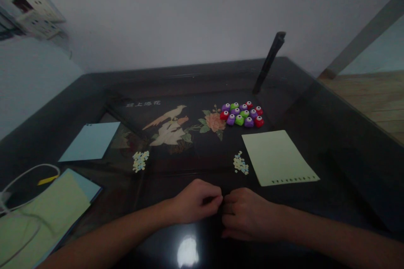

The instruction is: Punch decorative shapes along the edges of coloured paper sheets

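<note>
Lying just beyond the right hand [244, 214], the right star pile [240, 164] sits close beside the left edge of a pale green sheet [280, 157], with a narrow strip of dark surface [195, 164] between. This pile is longer than wide, its long axis running away from the person and leaning left at the far end. The left star pile [140, 161] lies well apart, beyond the left forearm, its long axis leaning right at the far end. Broad dark room stretches between the piles.

Both hands are curled in, the left hand [200, 201] loosely, thumb against fingers, the right in a fist, knuckles almost meeting; whether either grip encloses anything small, I cannot tell.

The green sheet's row of dark marks faces the person. Past its far edge cluster one-eyed toys [242, 114] in purple, green and red, next to a printed flower [215, 122]. Behind them a black rod [269, 62] tilts right.

At the left lie a blue sheet [90, 141], then stacked papers [63, 201] under a white cable [42, 164]. The surface's far edge meets the wall [176, 17].
</note>
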Demonstrator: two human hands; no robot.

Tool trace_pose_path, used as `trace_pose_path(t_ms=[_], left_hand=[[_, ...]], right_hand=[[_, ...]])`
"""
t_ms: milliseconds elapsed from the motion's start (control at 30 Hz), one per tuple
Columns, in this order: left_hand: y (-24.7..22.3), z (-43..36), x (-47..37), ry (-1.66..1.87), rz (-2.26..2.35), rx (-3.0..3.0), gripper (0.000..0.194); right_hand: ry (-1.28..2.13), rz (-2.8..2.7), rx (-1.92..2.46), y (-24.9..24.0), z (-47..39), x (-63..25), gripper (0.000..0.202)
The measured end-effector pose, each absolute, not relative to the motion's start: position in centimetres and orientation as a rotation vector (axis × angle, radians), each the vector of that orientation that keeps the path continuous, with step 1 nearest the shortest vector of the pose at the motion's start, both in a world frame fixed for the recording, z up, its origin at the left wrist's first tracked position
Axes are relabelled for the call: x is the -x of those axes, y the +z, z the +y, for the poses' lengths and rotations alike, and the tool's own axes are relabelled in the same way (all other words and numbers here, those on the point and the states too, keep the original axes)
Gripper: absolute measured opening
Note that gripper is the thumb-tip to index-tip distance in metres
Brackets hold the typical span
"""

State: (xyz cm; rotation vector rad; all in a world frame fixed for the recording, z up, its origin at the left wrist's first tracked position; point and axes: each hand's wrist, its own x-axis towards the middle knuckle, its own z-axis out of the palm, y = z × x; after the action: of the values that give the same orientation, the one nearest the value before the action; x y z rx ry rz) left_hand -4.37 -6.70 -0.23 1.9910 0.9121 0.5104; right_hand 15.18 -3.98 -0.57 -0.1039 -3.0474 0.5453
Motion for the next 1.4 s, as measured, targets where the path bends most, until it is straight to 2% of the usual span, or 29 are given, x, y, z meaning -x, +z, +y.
trace_pose_path(t_ms=[300, 433, 533, 733, 1067, 1400], left_hand=[[0.1, -6.9, 4.2, 0.601, 1.021, -1.744, 0.035], [0.1, -6.8, 1.6, 0.945, 1.097, -1.402, 0.037], [0.9, -5.7, -2.4, 1.202, 1.000, -1.100, 0.026], [2.4, -1.5, -8.9, 1.419, 0.904, -0.608, 0.036], [-1.3, 0.5, -10.9, 1.623, 1.056, -0.731, 0.040], [-1.8, 1.0, -10.3, 1.652, 1.105, -0.736, 0.033]], right_hand=[[0.575, -2.957, 0.237, -0.8, -4.7, -18.7, 0.030], [0.643, -2.850, 0.308, -1.4, -5.0, -19.2, 0.031], [0.728, -2.800, 0.294, -1.7, -5.2, -19.0, 0.032], [0.774, -2.784, 0.224, -1.2, -5.2, -18.8, 0.036], [0.774, -2.849, 0.186, -0.7, -5.0, -18.9, 0.031], [0.769, -2.870, 0.181, -0.6, -5.1, -18.9, 0.031]])
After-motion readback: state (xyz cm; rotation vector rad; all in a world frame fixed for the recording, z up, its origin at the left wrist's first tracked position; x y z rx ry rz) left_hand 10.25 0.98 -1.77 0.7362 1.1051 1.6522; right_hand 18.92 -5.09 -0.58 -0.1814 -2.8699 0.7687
